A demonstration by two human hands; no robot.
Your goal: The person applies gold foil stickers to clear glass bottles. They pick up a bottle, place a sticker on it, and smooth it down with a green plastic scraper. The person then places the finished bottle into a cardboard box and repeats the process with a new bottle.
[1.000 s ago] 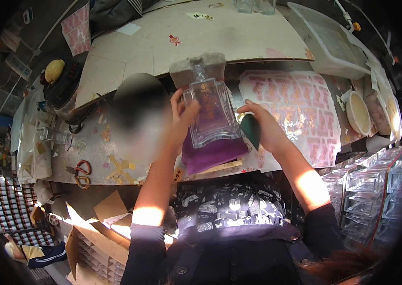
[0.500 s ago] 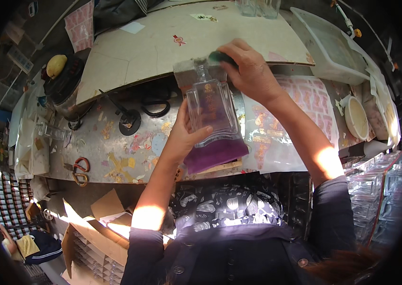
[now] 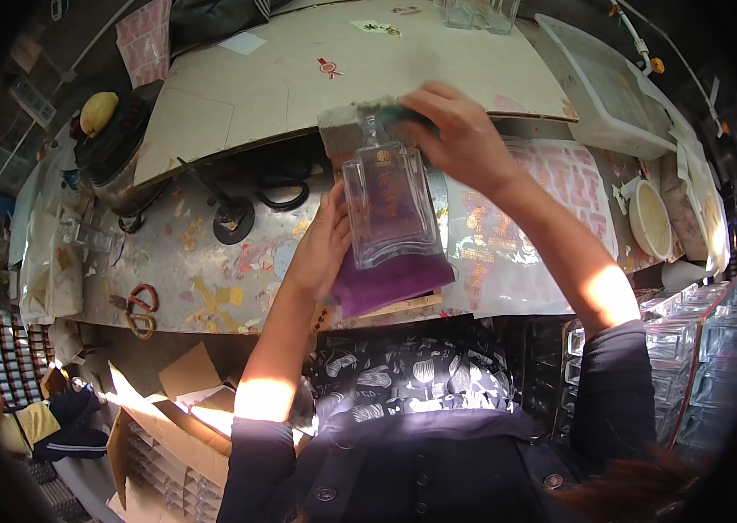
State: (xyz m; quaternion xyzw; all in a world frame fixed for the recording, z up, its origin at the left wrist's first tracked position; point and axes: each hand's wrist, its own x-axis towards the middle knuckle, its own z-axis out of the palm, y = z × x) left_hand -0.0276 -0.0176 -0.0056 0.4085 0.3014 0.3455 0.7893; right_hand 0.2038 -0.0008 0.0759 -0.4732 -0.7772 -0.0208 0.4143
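Note:
A clear, square-shouldered glass bottle (image 3: 390,213) with gold lettering lies on a purple cloth (image 3: 394,283), its neck pointing away from me. My left hand (image 3: 320,248) is closed along the bottle's left side, fingers against the glass. Over by the neck, my right hand (image 3: 455,131) is closed on a dark green pad (image 3: 396,114), smeared by motion; whether it is a sponge I cannot tell. Behind the neck sits a greyish block (image 3: 338,131), partly covered by the bottle.
Sheets of transfer prints (image 3: 560,192) lie right of the bottle. Leftward are orange-handled scissors (image 3: 142,311), black-handled scissors (image 3: 284,195) and a black round-based stand (image 3: 233,220). A raised board (image 3: 272,96) spans the back; a white bowl (image 3: 650,218) stands far right.
My left thumb has come off the bottle's front, and that hand now lies along its side. The right hand with the green pad has shifted slightly at the neck.

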